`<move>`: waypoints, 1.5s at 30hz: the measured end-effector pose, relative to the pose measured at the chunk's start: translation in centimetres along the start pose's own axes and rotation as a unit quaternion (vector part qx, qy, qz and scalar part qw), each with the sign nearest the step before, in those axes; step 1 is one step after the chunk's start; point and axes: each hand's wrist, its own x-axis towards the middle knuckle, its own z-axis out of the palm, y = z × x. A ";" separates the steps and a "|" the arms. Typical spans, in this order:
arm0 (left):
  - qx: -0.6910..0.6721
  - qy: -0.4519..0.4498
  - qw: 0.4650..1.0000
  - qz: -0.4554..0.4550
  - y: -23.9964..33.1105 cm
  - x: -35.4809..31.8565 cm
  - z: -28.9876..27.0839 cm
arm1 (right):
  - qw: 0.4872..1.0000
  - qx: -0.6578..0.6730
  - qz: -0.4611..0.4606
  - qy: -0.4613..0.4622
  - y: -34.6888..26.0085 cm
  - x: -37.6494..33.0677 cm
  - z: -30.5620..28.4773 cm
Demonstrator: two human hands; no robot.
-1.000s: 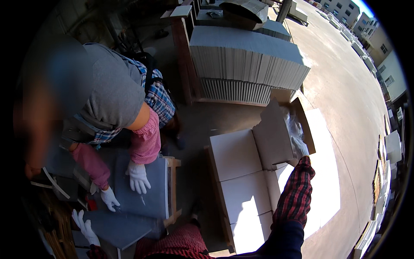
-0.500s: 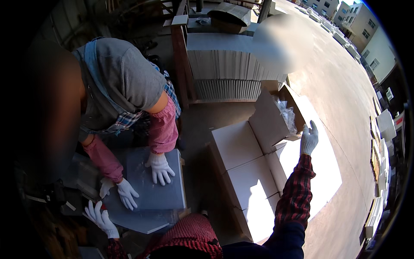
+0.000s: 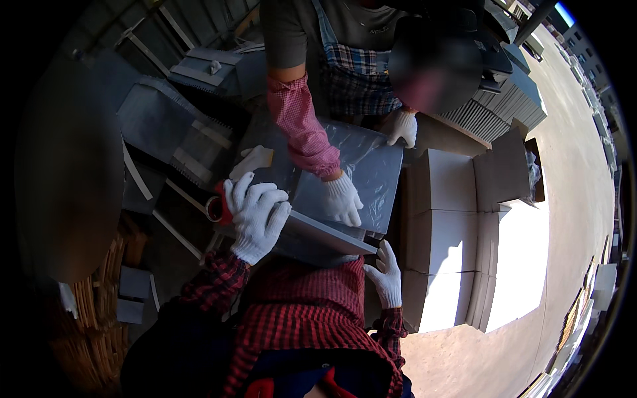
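Note:
My left hand (image 3: 257, 222), in a white knitted glove, is closed on a red tape dispenser with a roll of tape (image 3: 215, 208), partly hidden behind the fingers. It is above the near left side of a grey sheet-like panel (image 3: 325, 232), which lies tilted along the near edge of a film-covered stack (image 3: 371, 166). My right hand (image 3: 386, 277), also gloved, has its fingers apart beside the panel's right corner; I cannot tell whether it touches. Across the stack, a co-worker's gloved hand (image 3: 342, 199) presses on the film, the other (image 3: 403, 128) at the far right corner.
White cartons (image 3: 441, 242) are stacked to the right, with an open carton (image 3: 507, 166) holding clear plastic behind them. A loose white glove (image 3: 254, 161) lies at the stack's left side. Metal frames and panels (image 3: 172, 126) stand left; brown cardboard pieces (image 3: 89, 325) lie lower left.
The view has swung left. My right hand has come from the open carton to the panel's corner. My left hand is now over the panel's near side. The co-worker's hands have moved apart.

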 end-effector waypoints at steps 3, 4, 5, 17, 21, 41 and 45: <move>-0.024 -0.018 0.999 0.017 -0.8 -1.8 -1.1 | 0.995 -0.070 -0.059 -0.027 0.3 2.3 3.5; -0.048 -0.022 0.998 0.026 -1.3 -2.4 -1.5 | 0.991 -0.113 -0.058 -0.040 1.2 2.7 4.3; -0.072 -0.025 0.996 0.037 -2.2 -2.9 -1.6 | 0.985 -0.156 -0.057 -0.053 2.5 3.6 4.9; -0.454 -0.144 0.838 -0.266 -12.6 -6.8 1.4 | 0.950 -0.288 -0.120 0.007 8.7 6.4 5.0; -0.457 -0.162 0.840 -0.243 -13.5 -6.5 4.7 | 0.968 -0.230 -0.097 0.001 6.4 4.3 6.2; -0.529 -0.193 0.778 -0.278 -13.6 -7.3 6.3 | 0.999 -0.004 -0.039 0.037 5.8 2.5 7.9; -0.523 -0.176 0.793 -0.259 -14.3 -7.6 7.1 | 0.998 -0.006 -0.038 0.040 5.7 2.9 7.8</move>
